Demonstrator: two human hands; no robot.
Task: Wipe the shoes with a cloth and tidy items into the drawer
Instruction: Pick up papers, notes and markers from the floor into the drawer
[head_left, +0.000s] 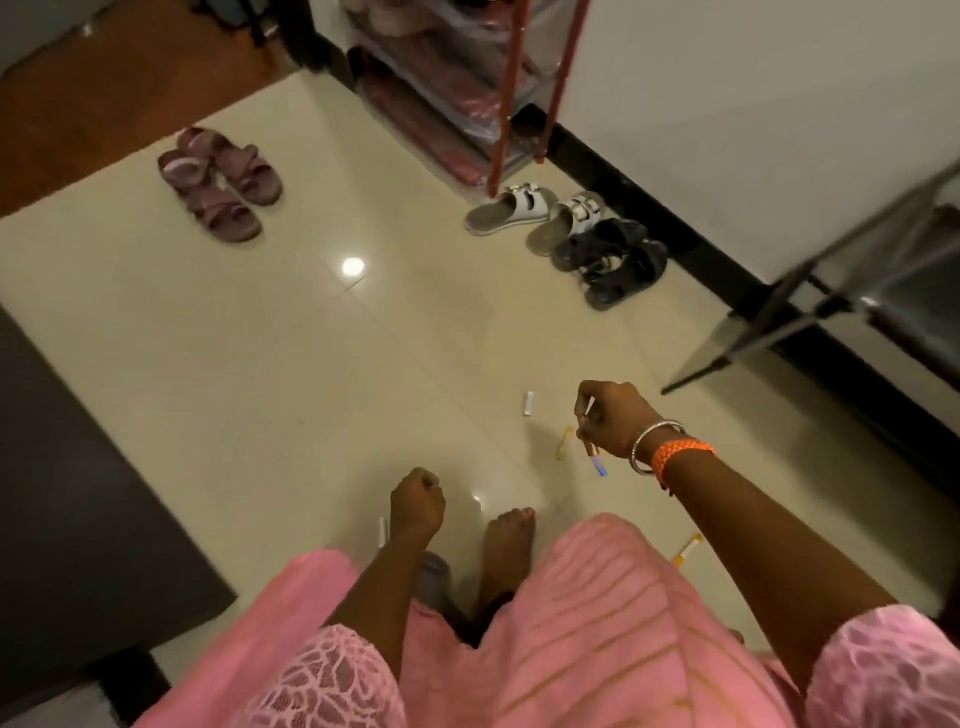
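Small pen-like sticks lay scattered on the cream tiled floor (311, 364) near the right hand (613, 421), which pinched several, while the left hand (418, 501) hung fisted, seemingly empty; tidying seemed underway, the white stick (528, 403) likely next.

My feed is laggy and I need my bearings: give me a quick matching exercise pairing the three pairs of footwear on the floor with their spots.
Column one:
1. purple sandals
2. white buckled sandals
3. black sandals

Column two:
A. next to the foot of the red-legged rack
B. nearest the metal stand, beside the dark skirting
C. alone on the tiles, close to the wooden floor

Pairs: 1-C, 2-A, 3-B
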